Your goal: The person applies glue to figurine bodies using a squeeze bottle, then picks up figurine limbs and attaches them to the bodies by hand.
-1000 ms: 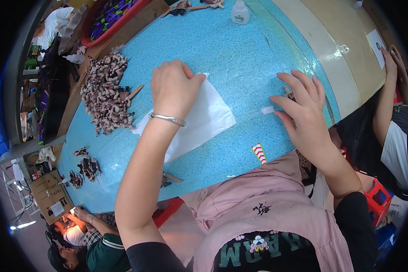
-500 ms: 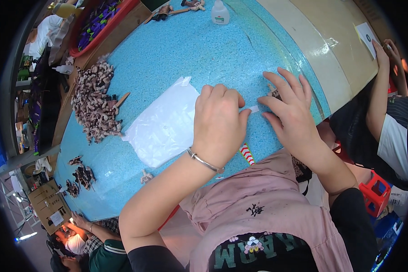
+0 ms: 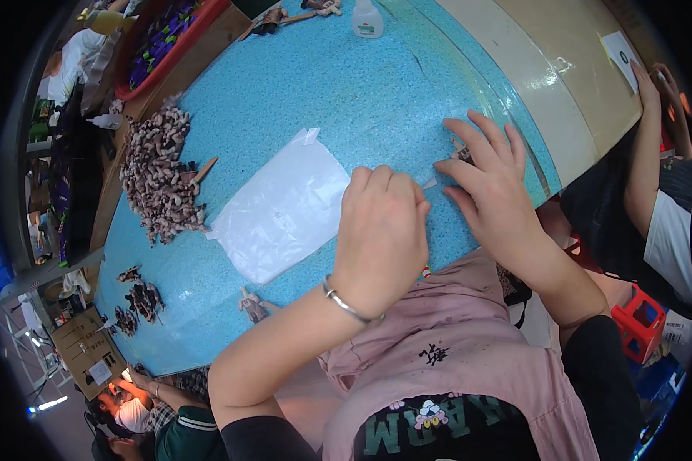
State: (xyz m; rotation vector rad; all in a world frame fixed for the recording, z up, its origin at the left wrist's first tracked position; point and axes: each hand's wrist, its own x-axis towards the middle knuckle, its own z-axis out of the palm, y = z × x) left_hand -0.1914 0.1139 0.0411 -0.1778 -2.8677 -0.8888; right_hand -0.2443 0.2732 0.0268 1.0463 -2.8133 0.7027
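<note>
Left hand (image 3: 384,227) shows a narrow grip; right hand (image 3: 490,175), hold unclear, could, if loose, lose the figurine (image 3: 460,149) by the worktop's (image 3: 392,92) right edge.

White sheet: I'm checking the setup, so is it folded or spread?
Spread: the white sheet lies broad and wrinkled on the blue table.

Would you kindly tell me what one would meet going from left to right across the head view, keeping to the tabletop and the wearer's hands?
Pile of small figures → white plastic sheet → left hand → thin white strip → right hand.
</note>
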